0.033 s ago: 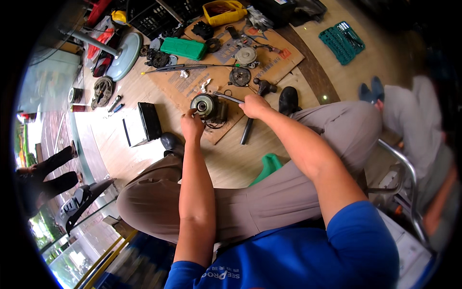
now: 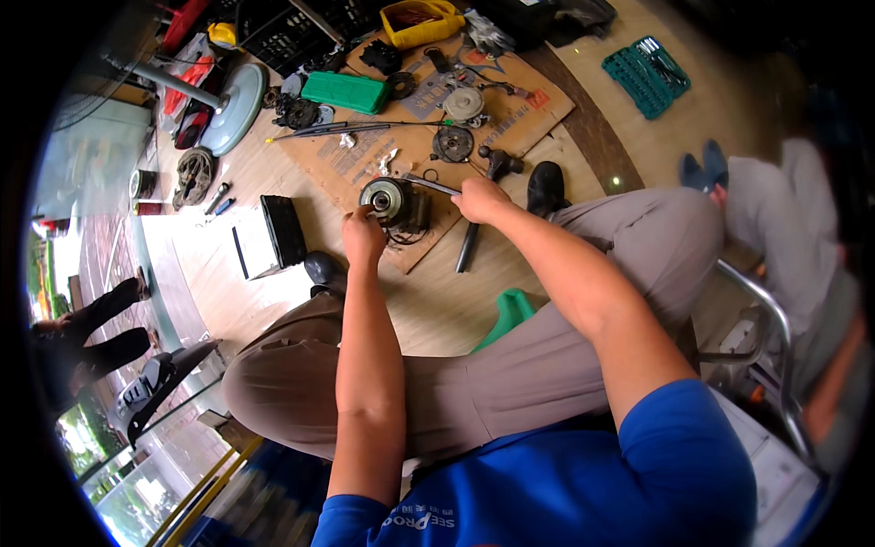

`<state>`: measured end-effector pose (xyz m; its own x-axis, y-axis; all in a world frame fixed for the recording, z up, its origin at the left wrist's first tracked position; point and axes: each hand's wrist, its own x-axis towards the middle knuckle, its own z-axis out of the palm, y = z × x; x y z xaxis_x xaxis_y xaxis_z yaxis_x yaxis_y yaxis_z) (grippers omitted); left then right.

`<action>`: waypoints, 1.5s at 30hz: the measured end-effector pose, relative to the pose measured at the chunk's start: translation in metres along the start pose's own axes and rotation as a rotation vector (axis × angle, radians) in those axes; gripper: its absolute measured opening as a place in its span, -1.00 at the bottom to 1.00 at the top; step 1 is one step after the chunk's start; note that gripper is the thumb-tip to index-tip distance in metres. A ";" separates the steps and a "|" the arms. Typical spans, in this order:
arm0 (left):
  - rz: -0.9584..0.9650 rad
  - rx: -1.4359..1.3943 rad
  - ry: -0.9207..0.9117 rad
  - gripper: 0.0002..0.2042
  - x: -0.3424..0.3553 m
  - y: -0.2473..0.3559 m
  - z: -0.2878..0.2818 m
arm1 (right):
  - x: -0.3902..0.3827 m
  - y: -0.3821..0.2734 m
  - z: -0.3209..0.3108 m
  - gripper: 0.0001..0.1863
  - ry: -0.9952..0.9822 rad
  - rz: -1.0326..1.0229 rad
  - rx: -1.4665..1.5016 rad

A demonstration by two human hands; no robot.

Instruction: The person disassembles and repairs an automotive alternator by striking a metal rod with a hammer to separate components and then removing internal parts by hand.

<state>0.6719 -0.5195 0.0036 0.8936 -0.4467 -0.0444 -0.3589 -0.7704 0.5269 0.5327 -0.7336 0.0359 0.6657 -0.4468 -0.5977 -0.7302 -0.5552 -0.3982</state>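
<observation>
A dark machine part with a round metal pulley face [image 2: 386, 198] stands on the flattened cardboard between my feet. My left hand [image 2: 365, 237] is closed at the near left rim of the pulley, its fingertips touching it; anything small between them is too small to make out. My right hand [image 2: 481, 201] is wrapped round a slim metal bar tool [image 2: 433, 185], whose far end reaches the pulley's upper right edge. Just right of the machine part, a dark tube-shaped handle [image 2: 467, 248] lies on the floor. A dark round plate [image 2: 453, 144] rests farther back on the cardboard [image 2: 342, 173].
Behind are a green case [image 2: 346, 92], wiper-like rods [image 2: 355, 127] and a yellow container [image 2: 423, 24]. An open socket set [image 2: 647, 80] lies back right. A black-and-white box [image 2: 271, 236] stands left, a fan base [image 2: 236, 109] beyond. Another person's legs [image 2: 770, 210] show at right.
</observation>
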 end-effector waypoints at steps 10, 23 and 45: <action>0.261 0.438 -0.254 -0.69 0.007 0.016 -0.012 | 0.006 0.033 0.011 -0.60 -0.081 0.114 0.105; 0.194 0.053 -0.063 -0.31 -0.022 -0.012 0.022 | 0.019 0.021 0.058 -0.63 0.031 -0.071 0.279; 0.036 -0.153 -0.039 0.17 -0.003 0.003 0.037 | 0.041 -0.022 0.101 -0.66 0.094 -0.035 0.411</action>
<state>0.6577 -0.5374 -0.0258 0.8686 -0.4925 -0.0546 -0.3425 -0.6764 0.6521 0.5603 -0.6684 -0.0503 0.6887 -0.5054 -0.5199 -0.6944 -0.2538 -0.6733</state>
